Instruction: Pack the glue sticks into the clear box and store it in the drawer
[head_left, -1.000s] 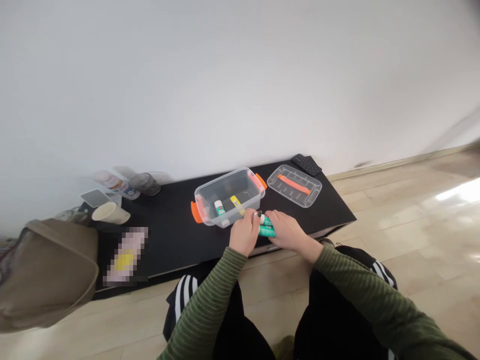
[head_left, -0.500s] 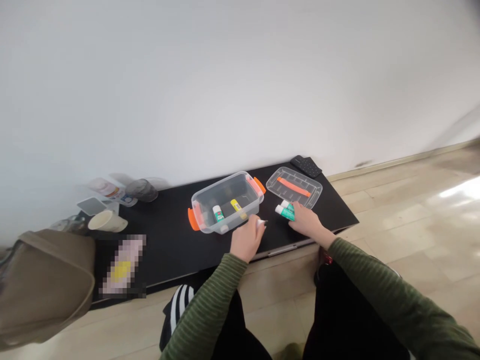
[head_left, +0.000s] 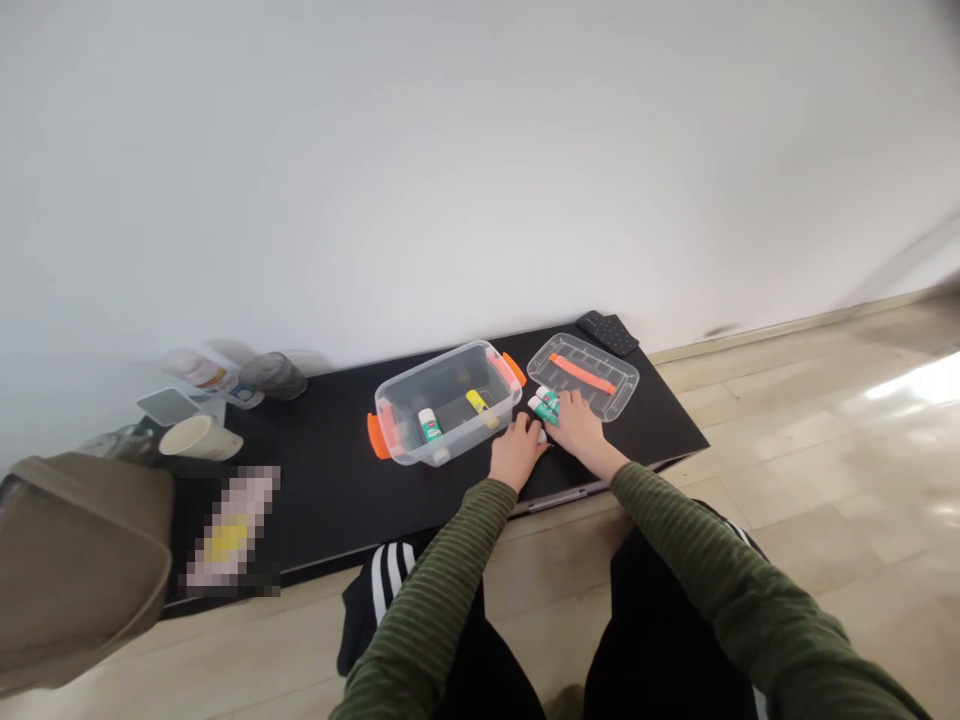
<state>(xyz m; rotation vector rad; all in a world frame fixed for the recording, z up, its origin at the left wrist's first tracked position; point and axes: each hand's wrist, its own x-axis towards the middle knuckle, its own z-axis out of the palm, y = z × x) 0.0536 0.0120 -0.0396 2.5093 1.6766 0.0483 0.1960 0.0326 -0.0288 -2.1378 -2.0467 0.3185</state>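
Note:
My right hand point(head_left: 583, 430) is closed around two green glue sticks point(head_left: 544, 408) with white caps, held side by side above the black table. Close beside it, my left hand point(head_left: 516, 452) is closed on a small white object point(head_left: 541, 436), mostly hidden by the fingers. Left of both hands stands a clear plastic box point(head_left: 401, 400) with orange latches, its top uncovered. Inside lie a green-and-white glue stick point(head_left: 430, 424) and a yellow stick point(head_left: 476, 402). Behind my right hand is the clear lid point(head_left: 626, 375) with an orange handle point(head_left: 581, 373), flat on the table.
A dark patterned object point(head_left: 609, 332) lies at the table's far right corner. On the left are a paper cup point(head_left: 201, 440), a white bottle point(head_left: 206, 375), a grey bundle point(head_left: 276, 376) and a brown bag point(head_left: 82, 570). A wall runs behind the table point(head_left: 330, 500).
My left hand has moved right, and my right hand has moved left with the glue sticks, so the hands now nearly meet. The view has shifted slightly.

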